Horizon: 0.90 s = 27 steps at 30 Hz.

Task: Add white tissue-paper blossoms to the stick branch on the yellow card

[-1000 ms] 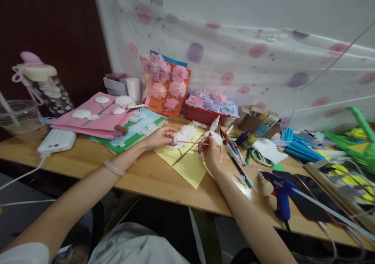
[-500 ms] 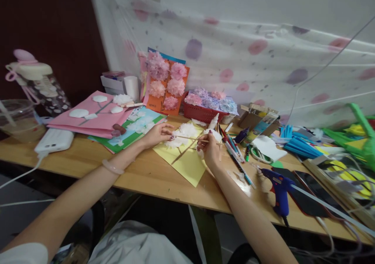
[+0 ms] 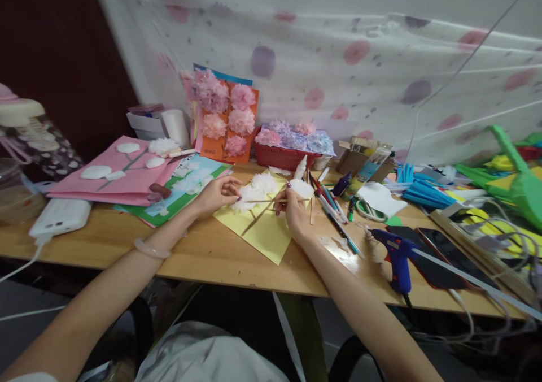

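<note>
Pinching a stick (image 3: 258,202) in my right hand (image 3: 293,208), left hand (image 3: 217,194) half-curled, grip unclear tbh. Dipping it could snag fluff (image 3: 261,185) between them.

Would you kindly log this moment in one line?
Right hand: holds thin stick | Left hand: near white flowers, contact unclear | Yellow card: on table, under stick | Glue gun: on table

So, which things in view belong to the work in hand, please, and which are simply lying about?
In the work:
- thin brown stick, held by the right hand
- yellow paper sheet
- white paper flowers on the sheet

Lying about, it seems:
- white power bank
- dark phones
- patterned bottle
- red basket
</note>
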{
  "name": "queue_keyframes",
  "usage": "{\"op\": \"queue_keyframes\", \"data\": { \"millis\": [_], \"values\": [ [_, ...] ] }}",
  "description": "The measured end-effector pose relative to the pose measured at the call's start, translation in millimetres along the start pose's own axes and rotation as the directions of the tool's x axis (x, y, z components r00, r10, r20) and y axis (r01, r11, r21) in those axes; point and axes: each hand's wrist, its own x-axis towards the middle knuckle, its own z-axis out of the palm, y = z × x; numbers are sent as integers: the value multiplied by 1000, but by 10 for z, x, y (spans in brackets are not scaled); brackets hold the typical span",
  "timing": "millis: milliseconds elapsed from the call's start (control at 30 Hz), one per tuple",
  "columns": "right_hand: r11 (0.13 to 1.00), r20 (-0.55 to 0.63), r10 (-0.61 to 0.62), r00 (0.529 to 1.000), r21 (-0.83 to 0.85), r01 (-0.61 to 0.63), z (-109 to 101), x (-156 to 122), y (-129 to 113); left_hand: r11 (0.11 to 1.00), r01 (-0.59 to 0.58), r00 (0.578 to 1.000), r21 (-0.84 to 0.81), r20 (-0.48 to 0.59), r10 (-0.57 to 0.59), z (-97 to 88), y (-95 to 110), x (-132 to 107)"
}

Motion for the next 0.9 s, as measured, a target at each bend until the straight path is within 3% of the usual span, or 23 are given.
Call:
{"op": "queue_keyframes", "data": {
  "millis": [133,433,700,900],
  "values": [
    [1000,-20,-17,1000,-18,17,-5,-7,-19,999,3,998,47,58,-6,23,-4,-14],
    [992,81,-89,993,-77,95,50,-86,-22,986,-36,999,164,16,34,75,-31,-25],
    [978,95,-135,986,-145,148,62,-119,-50,982,-53,999,179,19,51,88,-46,-26],
    [911,201,-247,948,-285,297,29,-140,-10,969,-89,989,230,-96,113,34,-45,-2]
  ]
}}
